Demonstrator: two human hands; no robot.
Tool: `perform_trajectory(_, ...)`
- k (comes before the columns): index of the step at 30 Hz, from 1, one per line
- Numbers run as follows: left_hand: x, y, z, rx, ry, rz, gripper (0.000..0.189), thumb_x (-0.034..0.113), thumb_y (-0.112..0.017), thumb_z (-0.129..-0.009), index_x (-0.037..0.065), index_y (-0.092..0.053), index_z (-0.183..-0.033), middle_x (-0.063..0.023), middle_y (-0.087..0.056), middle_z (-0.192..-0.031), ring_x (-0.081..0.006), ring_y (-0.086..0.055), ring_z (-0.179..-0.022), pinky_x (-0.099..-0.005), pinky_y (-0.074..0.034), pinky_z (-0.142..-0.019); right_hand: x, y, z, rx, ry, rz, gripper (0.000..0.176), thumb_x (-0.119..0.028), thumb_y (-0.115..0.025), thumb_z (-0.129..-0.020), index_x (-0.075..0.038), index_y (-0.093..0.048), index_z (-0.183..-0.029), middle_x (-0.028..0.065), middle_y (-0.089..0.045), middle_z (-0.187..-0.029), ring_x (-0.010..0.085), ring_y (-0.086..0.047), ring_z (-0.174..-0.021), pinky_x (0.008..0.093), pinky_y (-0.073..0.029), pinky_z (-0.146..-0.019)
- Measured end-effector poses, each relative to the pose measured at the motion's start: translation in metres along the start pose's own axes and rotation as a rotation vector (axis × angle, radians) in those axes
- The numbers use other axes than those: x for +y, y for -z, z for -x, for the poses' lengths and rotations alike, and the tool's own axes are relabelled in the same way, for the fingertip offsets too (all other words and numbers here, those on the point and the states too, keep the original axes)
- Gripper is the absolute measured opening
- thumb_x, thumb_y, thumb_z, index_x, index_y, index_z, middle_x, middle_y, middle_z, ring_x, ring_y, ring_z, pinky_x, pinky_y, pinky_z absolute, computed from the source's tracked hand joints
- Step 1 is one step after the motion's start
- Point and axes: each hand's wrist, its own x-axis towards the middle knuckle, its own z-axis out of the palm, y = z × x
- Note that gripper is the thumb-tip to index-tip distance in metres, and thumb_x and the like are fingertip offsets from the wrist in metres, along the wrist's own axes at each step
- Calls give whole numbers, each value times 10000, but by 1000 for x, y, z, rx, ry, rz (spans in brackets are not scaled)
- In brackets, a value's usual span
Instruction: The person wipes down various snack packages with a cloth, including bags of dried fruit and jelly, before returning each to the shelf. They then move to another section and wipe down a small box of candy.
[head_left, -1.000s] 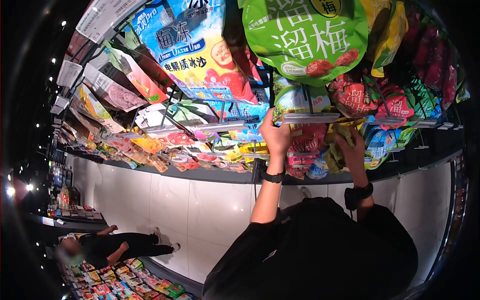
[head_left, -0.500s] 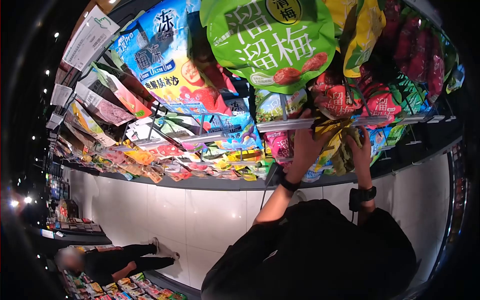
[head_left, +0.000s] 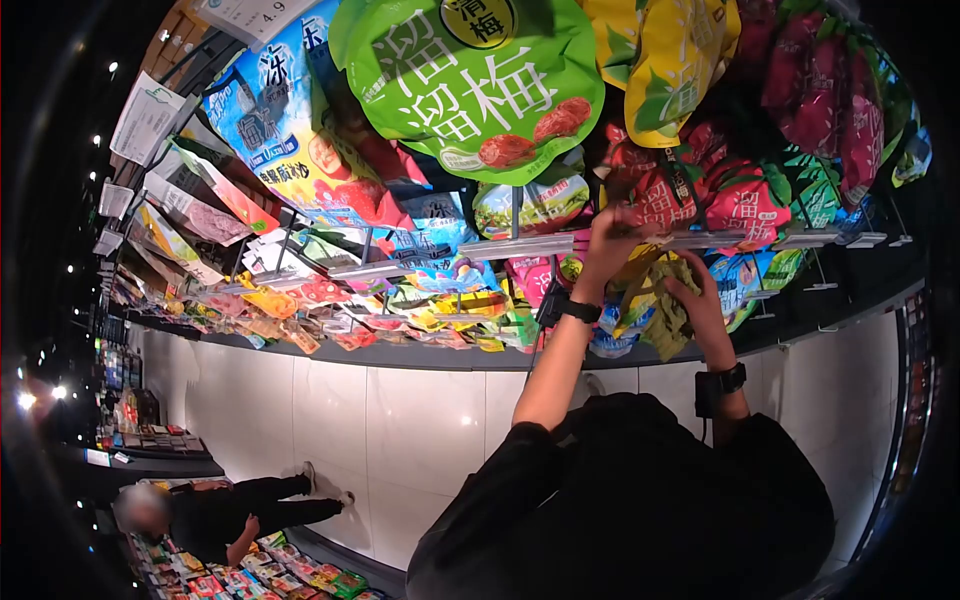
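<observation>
My right hand [head_left: 698, 292] grips the side of a crinkled olive-yellow snack bag [head_left: 664, 318] just below the shelf's front rail. Up at the rail is my left hand [head_left: 612, 245], its fingers blurred beside the red snack bags [head_left: 660, 205]; whether it holds anything I cannot tell. A large green plum bag [head_left: 480, 100] hangs above and to the left of my hands. Behind my left wrist, a pink bag [head_left: 530, 280] is partly covered. Blue bags [head_left: 738, 278] hang to the right of my right hand.
The clear rail [head_left: 450, 252] with hanging hooks runs across the rack. Yellow bags [head_left: 680, 80] hang high on the right, blue jelly bags [head_left: 310, 150] on the left. A person in dark clothes [head_left: 220, 515] is at the lower left, beyond the tiled floor [head_left: 410, 430].
My left hand has moved up from the bag toward the rail. My right hand has lowered slightly with the olive-yellow bag. The view has shifted, moving the upper bags leftward.
</observation>
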Motion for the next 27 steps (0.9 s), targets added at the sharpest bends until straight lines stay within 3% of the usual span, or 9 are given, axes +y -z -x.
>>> perform_trajectory(5, 57, 1, 16, -78, 195, -164, 472, -4, -814, -771, 26, -600, -1191, -18, -651, -1120, -100, -596, -1010, -286, -486, -911, 3, 16, 26, 43, -74, -80, 327, -129, -703, -914, -1, -619, -1202, 37, -664, -1065, 108, -614, -950, 268, -486, -851)
perform_trajectory(8, 86, 3, 37, -173, 372, 21, 631, 31, -817, -782, 18, -513, -1335, -24, -655, -1170, -107, -582, -1078, -289, -472, -947, 8, 24, 42, 167, -67, -156, 236, -133, -683, -930, -1, -652, -1123, 19, -669, -999, 89, -613, -899, 258, -491, -805)
perform_trajectory(12, 112, 0, 76, -163, 571, 110, 618, -16, -773, -810, 1, -488, -1358, -34, -649, -1184, -107, -578, -1092, -293, -466, -963, 13, 37, 56, 374, 22, -323, 282, -177, -640, -979, -15, -607, -1207, 38, -654, -1074, 109, -619, -925, 260, -503, -792)
perform_trajectory(15, 88, 8, 120, -221, 473, 223, 602, -48, -725, -837, 7, -472, -1381, -51, -646, -1200, -124, -581, -1123, -306, -471, -969, 6, 51, 73, 535, 194, -340, 347, -230, -624, -997, -60, -544, -1289, 58, -632, -1167, 148, -649, -997, 308, -543, -807)
perform_trajectory(16, 86, 4, 139, -152, 515, 400, 554, -117, -656, -842, -3, -489, -1358, -107, -643, -1246, -199, -621, -1150, -365, -494, -1002, 1, 49, 82, 637, 223, -351, 337, -226, -580, -1019, -36, -534, -1293, 71, -614, -1184, 137, -623, -1016, 288, -520, -839)
perform_trajectory(19, 83, -11, 192, 33, 683, 619, 603, -112, -622, -893, 36, -401, -1434, -78, -604, -1269, -192, -607, -1142, -345, -493, -989, -11, 32, 106, 677, 435, -114, 286, -192, -529, -1041, -23, -531, -1271, 69, -612, -1157, 153, -602, -1044, 296, -487, -896)
perform_trajectory(21, 75, -16, 228, 60, 779, 693, 661, -130, -603, -898, 53, -348, -1480, -83, -577, -1312, -219, -594, -1186, -370, -490, -1015, -7, 17, 118, 550, 491, 317, 263, -140, -553, -1011, -14, -543, -1242, 95, -608, -1101, 209, -601, -1021, 325, -471, -906)
perform_trajectory(23, 70, -24, 258, 76, 882, 658, 690, -118, -601, -910, 69, -322, -1513, -85, -555, -1343, -218, -561, -1230, -358, -483, -1020, -13, -9, 130, 336, 519, 913, 335, -92, -664, -869, -17, -581, -1184, 191, -566, -1115, 371, -599, -998, 393, -474, -885)
perform_trajectory(27, 73, -22, 288, -2, 613, 535, 826, -151, -565, -854, 87, -225, -1568, -83, -460, -1439, -194, -502, -1279, -323, -452, -1040, 18, -40, 175, 8, 582, 1140, 455, -156, -710, -769, -75, -633, -1210, 128, -552, -1187, 350, -576, -1075, 449, -492, -851)
